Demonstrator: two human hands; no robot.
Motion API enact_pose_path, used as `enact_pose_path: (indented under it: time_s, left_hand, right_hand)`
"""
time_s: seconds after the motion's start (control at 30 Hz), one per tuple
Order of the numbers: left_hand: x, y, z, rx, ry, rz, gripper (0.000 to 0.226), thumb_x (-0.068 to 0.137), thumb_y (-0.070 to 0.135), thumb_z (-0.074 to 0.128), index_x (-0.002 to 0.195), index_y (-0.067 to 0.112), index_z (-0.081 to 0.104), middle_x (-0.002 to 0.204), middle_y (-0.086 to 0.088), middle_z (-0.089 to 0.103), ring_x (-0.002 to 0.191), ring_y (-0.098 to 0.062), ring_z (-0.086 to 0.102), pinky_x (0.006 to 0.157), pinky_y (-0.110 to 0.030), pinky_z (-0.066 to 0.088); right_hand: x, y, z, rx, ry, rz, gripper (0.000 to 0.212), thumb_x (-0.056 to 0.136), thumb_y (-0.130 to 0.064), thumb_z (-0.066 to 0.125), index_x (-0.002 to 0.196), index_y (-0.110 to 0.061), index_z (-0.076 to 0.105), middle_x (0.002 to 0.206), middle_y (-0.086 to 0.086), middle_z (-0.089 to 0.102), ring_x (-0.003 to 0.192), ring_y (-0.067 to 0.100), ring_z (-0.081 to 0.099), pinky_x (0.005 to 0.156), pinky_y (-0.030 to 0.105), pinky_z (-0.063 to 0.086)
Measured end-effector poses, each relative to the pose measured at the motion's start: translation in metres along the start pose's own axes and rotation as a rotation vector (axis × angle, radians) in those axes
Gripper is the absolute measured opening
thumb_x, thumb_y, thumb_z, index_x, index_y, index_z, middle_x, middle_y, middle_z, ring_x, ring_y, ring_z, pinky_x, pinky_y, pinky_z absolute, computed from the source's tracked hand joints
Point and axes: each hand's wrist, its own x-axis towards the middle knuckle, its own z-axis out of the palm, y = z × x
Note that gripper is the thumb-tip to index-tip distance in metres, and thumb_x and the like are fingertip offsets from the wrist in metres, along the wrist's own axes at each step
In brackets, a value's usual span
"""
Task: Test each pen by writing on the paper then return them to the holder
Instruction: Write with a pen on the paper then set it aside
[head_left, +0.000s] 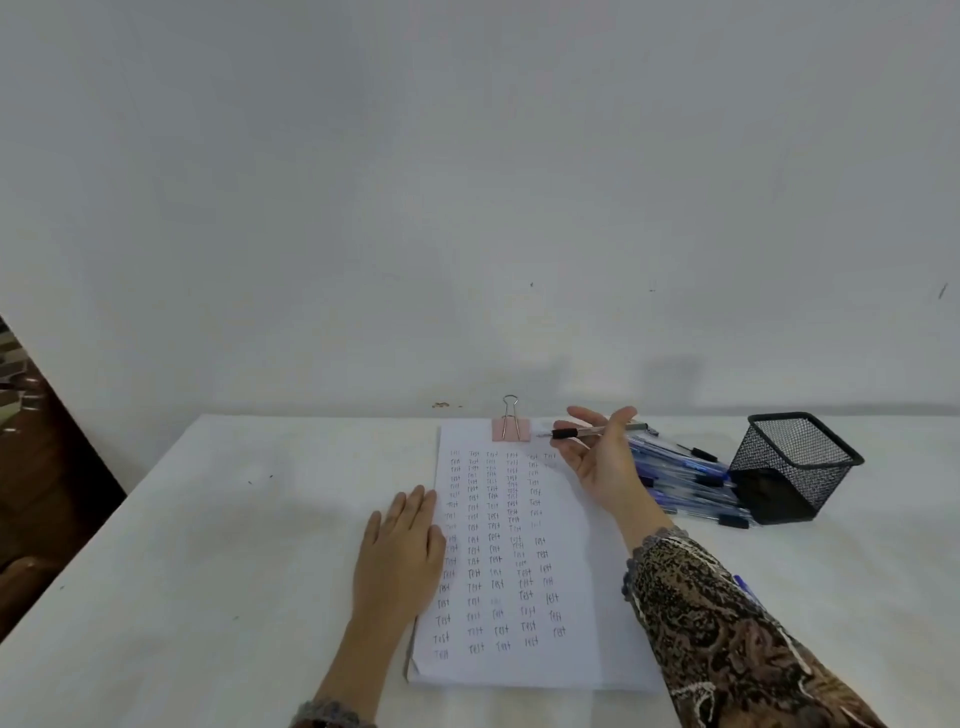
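Far left: dark wooden furniture (36, 467) beside the table, blurred.

White table (208, 545), set against a pale wall (467, 182).

Left hand (400, 551): flat, palm down, fingers straight and close together. It rests across the left edge of the paper, fingertips on the sheet and the heel of the hand on the table. It holds nothing.

Paper (587, 597): a white stack lying lengthwise away from the person at mid-table. Columns of small handwritten "Test" run down most of the top sheet. A pink binder clip (511, 429) grips the far edge, wire handle standing up.

Right hand (597, 460): raised over the far right corner of the paper, palm turned up and toward the camera. A pen (576, 432) with a black grip lies across the fingers. The thumb crosses over its barrel and the fingers are loosely spread. The pen's tip points left toward the clip. A patterned brown sleeve (727, 639) covers the forearm.

Right of the hand: a pile of pens (685, 480), mostly blue with some black, lying flat on the table between paper and holder.

Holder (795, 467): a black mesh cup touching the right end of the pile. From here it looks tilted.
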Motion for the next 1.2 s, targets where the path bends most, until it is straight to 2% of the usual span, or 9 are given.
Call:
enact_pose_path:
  time_s: [0.1, 0.2, 0.3, 0.37, 0.47, 0.57, 0.87, 0.97, 1.2]
  left_hand:
    - [0.000, 0.001, -0.001, 0.007, 0.002, -0.004, 0.090, 0.065, 0.049, -0.019, 0.148, 0.024, 0.007, 0.156, 0.010, 0.004, 0.144, -0.006, 0.000, 0.116, -0.029, -0.003]
    - [0.001, 0.002, -0.001, 0.000, -0.008, -0.011, 0.087, 0.068, 0.049, -0.018, 0.148, 0.024, 0.006, 0.156, 0.011, 0.003, 0.143, -0.006, -0.001, 0.116, -0.029, -0.003]
    - [0.001, 0.001, 0.000, 0.001, -0.008, -0.012, 0.093, 0.063, 0.050, -0.020, 0.148, 0.025, 0.008, 0.156, 0.010, 0.004, 0.143, -0.006, -0.001, 0.115, -0.029, -0.004]
    - [0.001, 0.001, 0.000, -0.009, -0.006, -0.015, 0.093, 0.063, 0.051, -0.019, 0.148, 0.025, 0.008, 0.156, 0.011, 0.005, 0.143, -0.006, 0.000, 0.115, -0.029, -0.004]
    - [0.001, 0.001, 0.000, -0.009, -0.005, -0.018, 0.093, 0.063, 0.051, -0.019, 0.148, 0.025, 0.009, 0.156, 0.011, 0.006, 0.143, -0.006, 0.000, 0.115, -0.029, -0.004]
    - [0.001, 0.002, 0.000, -0.019, -0.006, -0.022, 0.093, 0.063, 0.051, -0.018, 0.148, 0.024, 0.009, 0.156, 0.011, 0.006, 0.143, -0.006, 0.001, 0.115, -0.028, -0.005]
    - [0.000, 0.001, -0.001, -0.026, -0.016, -0.013, 0.084, 0.070, 0.051, -0.014, 0.148, 0.026, 0.008, 0.156, 0.012, 0.004, 0.143, -0.004, -0.001, 0.115, -0.028, -0.005]
    - [0.001, 0.000, -0.001, -0.021, -0.029, -0.019, 0.065, 0.087, 0.044, 0.000, 0.148, 0.025, 0.008, 0.156, 0.012, 0.004, 0.143, -0.004, -0.002, 0.116, -0.028, -0.005]
    - [0.000, 0.000, -0.001, -0.023, -0.032, -0.019, 0.071, 0.080, 0.043, -0.002, 0.148, 0.025, 0.007, 0.156, 0.012, 0.003, 0.143, -0.005, -0.002, 0.115, -0.028, -0.005]
  right_hand:
    - [0.005, 0.002, 0.000, 0.046, -0.052, -0.035, 0.020, 0.097, -0.018, 0.045, 0.083, -0.007, 0.054, 0.068, 0.005, 0.071, 0.064, 0.015, 0.071, 0.059, 0.017, 0.056]
    - [0.010, 0.008, -0.007, -0.104, -0.080, -0.117, 0.024, 0.084, 0.014, 0.054, 0.077, -0.009, 0.051, 0.061, 0.002, 0.064, 0.062, 0.015, 0.069, 0.061, 0.016, 0.055]
    - [0.009, 0.015, -0.007, -0.421, -0.015, -0.256, 0.032, 0.083, 0.015, 0.054, 0.071, -0.014, 0.050, 0.058, 0.006, 0.052, 0.045, 0.012, 0.053, 0.044, 0.019, 0.044]
    - [0.009, 0.021, -0.005, -0.540, 0.042, -0.334, 0.047, 0.078, 0.021, 0.050, 0.059, -0.020, 0.035, 0.061, 0.002, 0.034, 0.045, 0.007, 0.033, 0.044, 0.016, 0.030]
    - [0.005, 0.027, 0.001, -0.589, 0.037, -0.372, 0.055, 0.073, 0.026, 0.043, 0.062, -0.023, 0.020, 0.054, -0.009, 0.023, 0.043, 0.001, 0.017, 0.043, 0.010, 0.019]
    - [0.004, 0.026, 0.003, -0.630, 0.047, -0.360, 0.054, 0.072, 0.025, 0.042, 0.061, -0.023, 0.019, 0.043, -0.017, 0.023, 0.041, 0.001, 0.017, 0.043, 0.009, 0.018]
    - [0.006, 0.028, 0.001, -0.670, 0.039, -0.326, 0.050, 0.072, 0.019, 0.046, 0.057, -0.021, 0.020, 0.058, -0.004, 0.022, 0.055, 0.011, 0.018, 0.057, 0.022, 0.020]
    - [0.006, 0.027, 0.000, -0.717, 0.024, -0.323, 0.051, 0.070, 0.018, 0.047, 0.053, -0.022, 0.020, 0.055, -0.006, 0.021, 0.054, 0.011, 0.018, 0.056, 0.022, 0.020]
    - [0.005, 0.026, 0.000, -0.714, 0.065, -0.361, 0.050, 0.071, 0.018, 0.048, 0.053, -0.020, 0.020, 0.055, -0.004, 0.021, 0.053, 0.011, 0.019, 0.055, 0.022, 0.021]
